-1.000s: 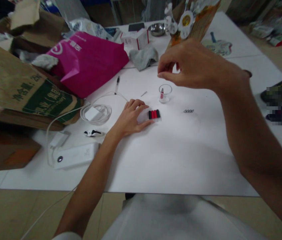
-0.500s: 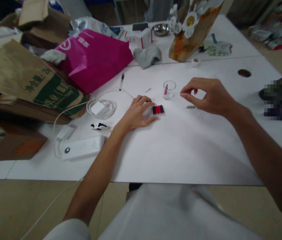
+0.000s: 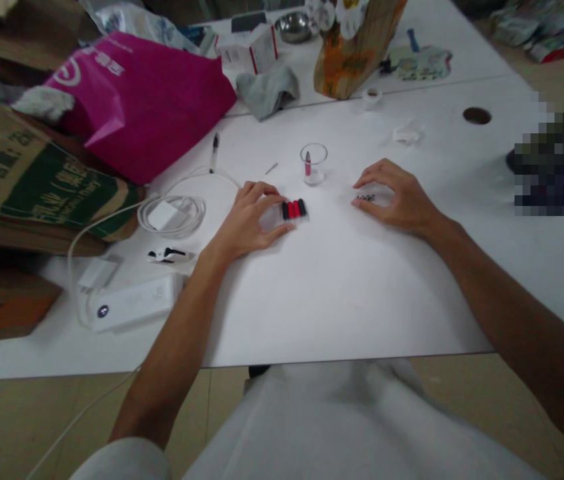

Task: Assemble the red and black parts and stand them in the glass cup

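Observation:
My left hand (image 3: 251,221) rests on the table, its finger and thumb at opposite ends of a short row of red and black cylinders (image 3: 294,209) on a clear base. To the right, my right hand (image 3: 396,198) is open, with finger and thumb apart around a small row of dark, silvery pieces (image 3: 365,197); they are too small to name. Between and beyond the hands stands a clear glass cup (image 3: 315,175) with a red, dark-tipped piece (image 3: 307,164) upright in it. A thin small metal piece (image 3: 272,169) lies left of the cup.
On the left are a coiled white cable (image 3: 195,217), a white power bank (image 3: 137,303), a clipper-like tool (image 3: 168,255) and a pen (image 3: 215,152). A magenta bag (image 3: 157,100), grey cloth (image 3: 269,90) and tape roll (image 3: 372,99) sit farther back. A round hole (image 3: 477,115) is at the right.
My right hand has come down to the small dark pieces, and its finger and thumb have spread wider. The left hand keeps its place at the cylinders. The whole view has shifted.

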Demonstrator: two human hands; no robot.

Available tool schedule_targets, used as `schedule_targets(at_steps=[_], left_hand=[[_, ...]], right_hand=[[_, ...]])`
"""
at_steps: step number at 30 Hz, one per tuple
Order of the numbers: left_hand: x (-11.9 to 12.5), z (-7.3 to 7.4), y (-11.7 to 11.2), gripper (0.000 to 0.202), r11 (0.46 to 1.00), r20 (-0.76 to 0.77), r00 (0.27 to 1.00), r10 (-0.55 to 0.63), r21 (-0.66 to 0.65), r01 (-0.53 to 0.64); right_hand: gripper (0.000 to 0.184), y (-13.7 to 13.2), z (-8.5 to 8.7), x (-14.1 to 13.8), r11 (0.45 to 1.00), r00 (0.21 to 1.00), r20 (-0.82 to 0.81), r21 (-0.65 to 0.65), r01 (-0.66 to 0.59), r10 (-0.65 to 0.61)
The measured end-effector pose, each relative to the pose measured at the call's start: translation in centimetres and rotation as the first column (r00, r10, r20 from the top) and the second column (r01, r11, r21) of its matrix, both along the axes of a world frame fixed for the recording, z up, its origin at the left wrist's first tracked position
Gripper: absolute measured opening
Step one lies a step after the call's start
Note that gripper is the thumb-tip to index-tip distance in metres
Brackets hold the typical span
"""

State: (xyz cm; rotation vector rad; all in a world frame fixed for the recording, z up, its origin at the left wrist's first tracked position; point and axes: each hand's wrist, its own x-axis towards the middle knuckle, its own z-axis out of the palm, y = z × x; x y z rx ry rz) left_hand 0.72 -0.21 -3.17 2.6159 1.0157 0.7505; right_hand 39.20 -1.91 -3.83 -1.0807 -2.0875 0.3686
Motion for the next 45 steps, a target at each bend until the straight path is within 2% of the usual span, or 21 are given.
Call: schedule_targets(at_steps=[7,18,22,26,31,34,36,39,41,45], left_hand=[[0.1,0.1,0.0,0.063,1.000,-0.009,1.000,0.012,-0.005,-0.012],[-0.3,0.3,0.2,0.066,1.000,-0.028,0.999,0.015,0.023,-0.014],[-0.4,0.9,0.1,0.065,0.993,-0.001,0.998,0.058,0.105,-0.057],[0.5,1.7,-0.8,0.071,0.981,0.093,0.990,0.102,0.156,-0.116],[2.8,1.6,-3.0,0.066,0.988,0.189,0.978,0.090,0.109,-0.112],[4.1,0.9,-3.9,0.057,0.995,0.229,0.973,0.030,0.085,-0.050],[4.5,0.5,-4.1,0.055,0.995,0.205,0.978,-0.039,0.101,0.019],[4.6,0.0,-3.8,0.057,0.986,0.145,0.982,-0.121,0.134,0.102],[4.5,-0.2,-3.6,0.055,0.987,0.134,0.985,-0.113,0.128,0.096],[4.4,-0.1,-3.5,0.037,0.995,0.126,0.990,-0.068,0.085,0.058]], right_hand=[[0.020,0.1,0.0,0.3,0.998,1.000,-0.006,-0.063,-0.014,0.014],[0.009,0.1,-0.1,0.0,0.998,1.000,-0.014,-0.069,-0.001,0.000],[0.012,0.0,0.3,-0.2,0.997,0.996,-0.084,-0.078,0.006,-0.013],[0.012,-0.4,0.9,-0.9,0.997,0.980,-0.196,-0.076,0.017,-0.032],[0.016,-1.3,1.3,-3.0,0.993,0.931,-0.358,-0.111,0.039,-0.076],[0.023,-2.1,1.3,-4.6,0.980,0.876,-0.475,-0.198,-0.009,-0.088],[0.025,-2.6,1.4,-5.6,0.962,0.845,-0.528,-0.267,-0.065,-0.089],[0.025,-3.2,1.7,-6.6,0.943,0.808,-0.585,-0.302,-0.139,-0.069],[0.024,-3.5,1.8,-7.0,0.938,0.792,-0.608,-0.303,-0.167,-0.056],[0.022,-3.7,1.6,-7.1,0.925,0.788,-0.614,-0.321,-0.204,-0.039]])
